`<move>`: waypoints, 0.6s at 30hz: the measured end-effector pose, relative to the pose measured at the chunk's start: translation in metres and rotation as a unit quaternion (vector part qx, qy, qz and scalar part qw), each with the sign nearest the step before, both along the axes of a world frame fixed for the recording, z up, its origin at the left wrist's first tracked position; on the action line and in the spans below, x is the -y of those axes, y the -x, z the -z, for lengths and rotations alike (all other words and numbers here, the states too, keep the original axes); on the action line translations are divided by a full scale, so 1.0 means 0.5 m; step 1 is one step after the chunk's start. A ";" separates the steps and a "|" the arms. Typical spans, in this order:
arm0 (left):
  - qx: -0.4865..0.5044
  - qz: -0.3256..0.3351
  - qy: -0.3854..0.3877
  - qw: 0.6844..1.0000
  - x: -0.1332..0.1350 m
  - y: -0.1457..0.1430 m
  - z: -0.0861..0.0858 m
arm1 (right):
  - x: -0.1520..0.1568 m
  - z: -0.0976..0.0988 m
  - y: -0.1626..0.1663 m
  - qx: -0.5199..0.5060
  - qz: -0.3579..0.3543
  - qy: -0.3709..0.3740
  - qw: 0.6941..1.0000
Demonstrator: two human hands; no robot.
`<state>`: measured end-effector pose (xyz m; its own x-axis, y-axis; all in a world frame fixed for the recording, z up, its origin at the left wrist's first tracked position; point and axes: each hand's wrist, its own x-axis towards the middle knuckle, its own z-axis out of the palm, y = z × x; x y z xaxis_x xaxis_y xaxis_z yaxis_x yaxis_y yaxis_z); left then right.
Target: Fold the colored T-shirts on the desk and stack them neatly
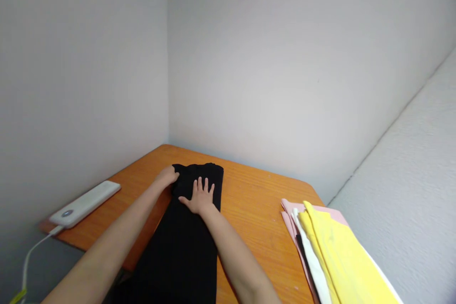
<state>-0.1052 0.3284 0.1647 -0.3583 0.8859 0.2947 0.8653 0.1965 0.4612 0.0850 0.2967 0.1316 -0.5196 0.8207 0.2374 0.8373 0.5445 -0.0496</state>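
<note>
A long black garment (185,242) lies lengthwise on the orange wooden table (249,199), folded into a narrow strip that runs off the near edge. My right hand (200,196) lies flat on it near its far end, fingers spread. My left hand (166,175) sits at the strip's far left corner with its fingers curled onto the cloth edge; whether they pinch it I cannot make out.
A stack of folded clothes (327,247), pink, white, black and yellow, lies at the table's right edge. A white power bank (84,203) with a cable (30,259) rests at the left edge. Walls close in the far and left sides.
</note>
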 end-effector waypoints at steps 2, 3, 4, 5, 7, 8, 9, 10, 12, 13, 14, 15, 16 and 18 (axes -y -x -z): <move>-0.025 0.003 0.003 1.000 -0.006 -0.021 -0.020 | 0.034 0.001 0.014 0.012 -0.028 -0.015 0.999; -0.040 0.013 0.002 0.999 -0.009 -0.035 -0.028 | 0.055 0.006 0.022 0.012 -0.045 -0.022 0.999; -0.057 0.033 -0.001 0.998 -0.013 -0.050 -0.034 | 0.079 0.013 0.028 0.009 -0.060 -0.025 0.998; -0.073 0.060 -0.003 0.995 -0.016 -0.067 -0.036 | 0.103 0.023 0.033 0.004 -0.072 -0.025 0.997; -0.104 0.129 0.000 0.986 -0.016 -0.098 -0.024 | 0.152 0.046 0.032 -0.002 -0.085 -0.021 0.996; -0.119 0.163 0.002 0.980 -0.014 -0.112 -0.010 | 0.175 0.058 0.026 -0.001 -0.098 -0.020 0.995; -0.132 0.191 0.001 0.973 -0.010 -0.124 0.008 | 0.197 0.071 0.017 0.000 -0.120 -0.017 0.993; -0.144 0.213 -0.003 0.966 -0.005 -0.134 0.029 | 0.217 0.083 0.007 0.000 -0.149 -0.013 0.989; -0.162 0.233 -0.022 0.959 0.005 -0.148 0.070 | 0.255 0.107 -0.014 -0.001 -0.213 -0.018 0.977; -0.168 0.235 -0.034 0.957 0.008 -0.153 0.086 | 0.272 0.118 -0.022 0.000 -0.241 -0.029 0.970; -0.172 0.234 -0.047 0.956 0.011 -0.157 0.098 | 0.289 0.129 -0.027 0.009 -0.266 -0.043 0.963; -0.174 0.233 -0.059 0.955 0.013 -0.161 0.104 | 0.304 0.139 -0.032 0.027 -0.292 -0.057 0.954; -0.174 0.231 -0.071 0.955 0.015 -0.162 0.107 | 0.319 0.148 -0.036 0.047 -0.324 -0.072 0.942; -0.169 0.224 -0.096 0.955 0.022 -0.158 0.100 | 0.345 0.157 -0.050 0.082 -0.409 -0.085 0.905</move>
<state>-0.0260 0.3175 0.1145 0.1891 0.8456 0.4993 0.9485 -0.2890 0.1301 0.1102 0.1242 0.0528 -0.9765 0.1047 0.1881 0.1392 0.9736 0.1808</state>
